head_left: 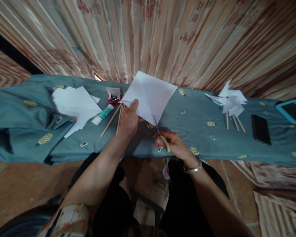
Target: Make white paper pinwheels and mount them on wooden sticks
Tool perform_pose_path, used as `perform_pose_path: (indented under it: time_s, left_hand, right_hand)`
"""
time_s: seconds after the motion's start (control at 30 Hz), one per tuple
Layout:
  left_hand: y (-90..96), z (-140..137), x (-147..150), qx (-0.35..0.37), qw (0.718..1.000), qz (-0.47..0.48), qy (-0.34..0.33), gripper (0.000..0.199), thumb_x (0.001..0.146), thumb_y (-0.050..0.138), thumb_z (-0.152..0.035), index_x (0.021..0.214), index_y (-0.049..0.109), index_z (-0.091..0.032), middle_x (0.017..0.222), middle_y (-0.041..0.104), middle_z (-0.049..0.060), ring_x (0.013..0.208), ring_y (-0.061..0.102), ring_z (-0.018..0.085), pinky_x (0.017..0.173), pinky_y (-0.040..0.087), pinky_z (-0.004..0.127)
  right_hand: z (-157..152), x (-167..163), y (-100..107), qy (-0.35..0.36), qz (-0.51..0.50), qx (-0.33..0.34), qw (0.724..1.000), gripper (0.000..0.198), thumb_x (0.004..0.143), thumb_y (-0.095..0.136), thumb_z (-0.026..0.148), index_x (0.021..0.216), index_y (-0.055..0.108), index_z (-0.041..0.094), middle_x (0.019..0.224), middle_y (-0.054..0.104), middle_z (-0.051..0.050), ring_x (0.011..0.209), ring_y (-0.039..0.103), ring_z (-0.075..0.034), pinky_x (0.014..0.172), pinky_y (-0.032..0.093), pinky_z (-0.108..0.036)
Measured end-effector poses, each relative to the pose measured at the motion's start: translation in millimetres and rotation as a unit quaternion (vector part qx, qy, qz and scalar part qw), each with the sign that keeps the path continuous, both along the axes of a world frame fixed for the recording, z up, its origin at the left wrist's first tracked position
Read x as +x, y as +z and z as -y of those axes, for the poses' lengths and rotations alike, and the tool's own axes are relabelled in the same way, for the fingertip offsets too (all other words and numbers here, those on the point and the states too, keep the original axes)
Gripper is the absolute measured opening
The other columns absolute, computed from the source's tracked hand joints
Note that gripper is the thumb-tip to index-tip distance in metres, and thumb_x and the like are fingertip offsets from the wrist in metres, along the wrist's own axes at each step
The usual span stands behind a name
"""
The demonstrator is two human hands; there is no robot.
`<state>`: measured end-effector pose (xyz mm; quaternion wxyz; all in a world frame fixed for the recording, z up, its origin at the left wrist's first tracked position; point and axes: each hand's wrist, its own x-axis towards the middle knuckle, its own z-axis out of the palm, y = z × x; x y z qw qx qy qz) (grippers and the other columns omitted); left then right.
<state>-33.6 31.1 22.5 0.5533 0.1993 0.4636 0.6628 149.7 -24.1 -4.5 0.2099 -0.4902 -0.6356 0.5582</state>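
A square sheet of white paper (pixel 150 92) is held up above the table by my left hand (pixel 130 120), thumb on top and the other fingers underneath. Creases run across the sheet, and a slit shows at its left corner. My right hand (pixel 171 141) grips a pair of scissors (pixel 164 142) with light green handles. Their blades are at the sheet's near corner, one of them lying over the paper. Just left of the sheet are a small red box (pixel 114 96) of dark metal bits, a green and white glue stick (pixel 103 114) and several wooden sticks (pixel 111 120).
White paper sheets (pixel 72 105) lie in a pile at the left. On the right are paper pinwheels (pixel 230 100) on sticks, a dark phone (pixel 260 129) and a blue-framed device (pixel 292 111). A green cloth (pixel 194 118) covers the narrow table; a curtain (pixel 148 39) hangs behind it.
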Motion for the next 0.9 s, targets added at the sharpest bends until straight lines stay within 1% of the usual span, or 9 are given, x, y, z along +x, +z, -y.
perform_pose_path:
  time_s: [0.13,0.3,0.47,0.63,0.7,0.8,0.9]
  left_hand:
    - [1.8,2,1,-0.006,1.000,0.001,-0.014,0.009,0.095,0.053,-0.019,0.095,0.063,-0.017,0.073,0.070,0.001,0.082,0.073,0.018,0.072,0.063,0.029]
    - [0.3,2,1,-0.014,1.000,0.006,-0.013,0.009,0.092,0.054,-0.020,0.093,0.063,-0.019,0.072,0.071,0.000,0.080,0.074,0.019,0.067,0.062,0.027]
    - [-4.3,1,0,-0.013,1.000,-0.006,-0.016,0.009,0.090,0.055,-0.023,0.095,0.062,-0.020,0.069,0.070,-0.002,0.070,0.072,0.018,0.061,0.061,0.027]
    - [-6.2,0,0,-0.008,1.000,-0.010,-0.011,0.009,0.091,0.055,-0.025,0.096,0.060,-0.019,0.067,0.069,-0.002,0.065,0.071,0.018,0.063,0.061,0.029]
    - [-6.8,0,0,-0.004,1.000,-0.009,-0.010,0.011,0.091,0.056,-0.026,0.098,0.060,-0.018,0.067,0.069,-0.001,0.067,0.072,0.018,0.065,0.062,0.030]
    - [-8.2,0,0,0.001,1.000,-0.001,-0.011,0.014,0.091,0.058,-0.026,0.101,0.061,-0.017,0.070,0.070,0.000,0.076,0.073,0.020,0.069,0.062,0.032]
    - [-9.8,-1,-1,-0.001,1.000,0.004,-0.003,0.013,0.090,0.061,-0.026,0.101,0.062,-0.018,0.073,0.071,0.002,0.082,0.074,0.022,0.070,0.063,0.034]
  right_hand:
    - [0,0,3,-0.003,-0.002,-0.006,1.000,0.058,0.078,0.063,0.071,0.098,0.071,0.017,0.072,0.063,-0.001,0.062,0.054,-0.014,0.059,0.042,-0.026]
    - [0,-2,7,-0.016,-0.040,-0.032,0.999,0.060,0.072,0.068,0.071,0.095,0.070,0.016,0.071,0.065,-0.001,0.060,0.053,-0.012,0.054,0.041,-0.024]
    - [1,-3,7,-0.031,-0.057,-0.055,0.996,0.058,0.068,0.073,0.069,0.093,0.070,0.017,0.068,0.065,-0.001,0.059,0.055,-0.012,0.053,0.044,-0.023]
    - [1,-3,5,-0.043,-0.070,-0.060,0.995,0.056,0.066,0.076,0.067,0.091,0.070,0.017,0.067,0.064,0.001,0.059,0.055,-0.012,0.055,0.046,-0.024]
    - [2,-3,4,-0.048,-0.072,-0.064,0.994,0.057,0.065,0.077,0.067,0.091,0.069,0.017,0.066,0.062,0.001,0.058,0.053,-0.011,0.053,0.044,-0.023]
    - [2,-4,5,-0.050,-0.073,-0.072,0.993,0.057,0.064,0.078,0.066,0.091,0.069,0.017,0.064,0.060,0.003,0.056,0.050,-0.009,0.052,0.041,-0.022]
    - [3,-5,7,-0.054,-0.077,-0.080,0.992,0.056,0.063,0.080,0.065,0.090,0.068,0.017,0.062,0.057,0.004,0.055,0.047,-0.009,0.050,0.038,-0.022]
